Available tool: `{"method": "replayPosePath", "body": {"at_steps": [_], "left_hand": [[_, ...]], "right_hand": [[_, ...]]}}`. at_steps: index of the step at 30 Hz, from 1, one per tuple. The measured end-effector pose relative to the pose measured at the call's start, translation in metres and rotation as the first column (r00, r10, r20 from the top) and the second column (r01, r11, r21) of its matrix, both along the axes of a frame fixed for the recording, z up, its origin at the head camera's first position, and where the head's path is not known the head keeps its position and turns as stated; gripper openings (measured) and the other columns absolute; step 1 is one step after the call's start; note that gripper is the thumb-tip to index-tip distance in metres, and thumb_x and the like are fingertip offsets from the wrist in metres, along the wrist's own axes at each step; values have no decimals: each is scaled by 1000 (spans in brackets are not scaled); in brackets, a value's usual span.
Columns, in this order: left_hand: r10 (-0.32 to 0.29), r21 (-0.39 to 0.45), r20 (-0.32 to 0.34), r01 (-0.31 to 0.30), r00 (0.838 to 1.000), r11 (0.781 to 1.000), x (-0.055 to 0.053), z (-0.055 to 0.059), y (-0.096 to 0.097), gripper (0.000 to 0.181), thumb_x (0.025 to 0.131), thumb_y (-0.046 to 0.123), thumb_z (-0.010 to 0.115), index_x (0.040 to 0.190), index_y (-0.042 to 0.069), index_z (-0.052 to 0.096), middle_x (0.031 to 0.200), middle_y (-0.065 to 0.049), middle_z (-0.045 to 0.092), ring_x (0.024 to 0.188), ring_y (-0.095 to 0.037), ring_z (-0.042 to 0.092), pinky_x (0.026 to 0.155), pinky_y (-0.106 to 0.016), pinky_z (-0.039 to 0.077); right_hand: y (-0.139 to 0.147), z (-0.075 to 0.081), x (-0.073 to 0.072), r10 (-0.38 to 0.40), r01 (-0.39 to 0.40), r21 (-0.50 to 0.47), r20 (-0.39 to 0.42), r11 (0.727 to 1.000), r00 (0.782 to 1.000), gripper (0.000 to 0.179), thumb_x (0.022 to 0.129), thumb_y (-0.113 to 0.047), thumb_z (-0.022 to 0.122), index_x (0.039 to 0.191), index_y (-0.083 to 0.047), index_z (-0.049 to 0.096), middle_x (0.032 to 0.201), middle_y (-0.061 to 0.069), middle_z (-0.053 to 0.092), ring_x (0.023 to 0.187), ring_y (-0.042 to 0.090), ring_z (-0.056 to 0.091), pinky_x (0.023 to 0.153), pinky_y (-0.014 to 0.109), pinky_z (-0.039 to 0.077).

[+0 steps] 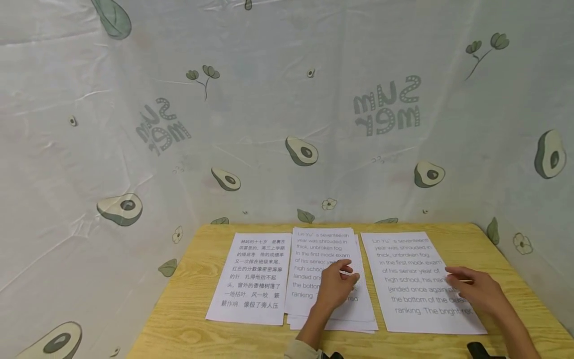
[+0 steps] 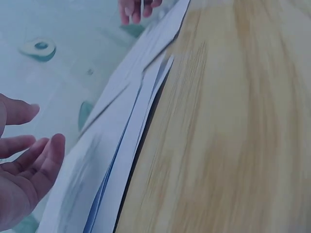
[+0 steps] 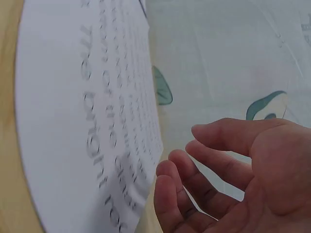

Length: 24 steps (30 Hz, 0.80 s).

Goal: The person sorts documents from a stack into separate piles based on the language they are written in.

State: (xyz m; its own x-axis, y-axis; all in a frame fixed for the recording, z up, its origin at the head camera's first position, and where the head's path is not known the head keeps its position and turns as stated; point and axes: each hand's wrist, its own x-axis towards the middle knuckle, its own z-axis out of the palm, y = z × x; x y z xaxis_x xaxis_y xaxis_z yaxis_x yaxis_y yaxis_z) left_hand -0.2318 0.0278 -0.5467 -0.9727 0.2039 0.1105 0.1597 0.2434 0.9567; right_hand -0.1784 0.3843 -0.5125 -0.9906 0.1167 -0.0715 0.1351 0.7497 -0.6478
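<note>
While the left hand [image 1: 337, 285] is positioned over the middle stack [image 1: 308, 287] of printed sheets, the right hand [image 1: 479, 290] is held above the right edge of the right sheet [image 1: 410, 284]. The fingers of both hands are released: in each wrist view the thumb stands apart from the loosely bent fingers, and nothing is grasped.

The left sheet [image 1: 253, 276] carries Chinese characters and lies just beside the middle stack; English text is printed on the stack's top page and on the right sheet. The stack's near edges are uneven, and the left wrist view shows gaps between layers.

Step in hand, as judged: arranging the pages, with none lifted. The next move appears to call for lowering the fingertips to a paper edge and controlling one page at a time, since loose layers may slide together.

Work surface: a table [image 1: 181, 296] with a yellow wood-grain finish. Enclosure: a pale, creased drape [image 1: 260, 109] at the far, left and right sides, printed with halved avocados, leaves, flowers and mirrored "summer" lettering.
</note>
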Motion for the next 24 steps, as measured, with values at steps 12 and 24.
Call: {"method": "replayPosePath", "body": {"at_steps": [12, 24], "left_hand": [[102, -113, -37, -106, 994, 988, -19, 0, -98, 46, 97, 20, 78, 137, -1, 68, 109, -5, 76, 79, -5, 67, 65, -20, 57], [127, -189, -56, -135, 990, 973, -24, 1, -150, 45, 100, 26, 76, 139, 4, 69, 113, -6, 77, 86, -11, 70, 68, -22, 58]], "right_hand": [[-75, 3, -23, 89, -92, -195, -27, 976, 996, 53, 110, -23, 61, 146, 15, 54, 129, 29, 68, 99, 12, 68, 78, 24, 62], [-137, -5, -27, 110, -113, -303, -28, 946, 994, 48, 107, -20, 65, 144, 11, 59, 125, 23, 72, 100, 20, 71, 77, 26, 62]]}}
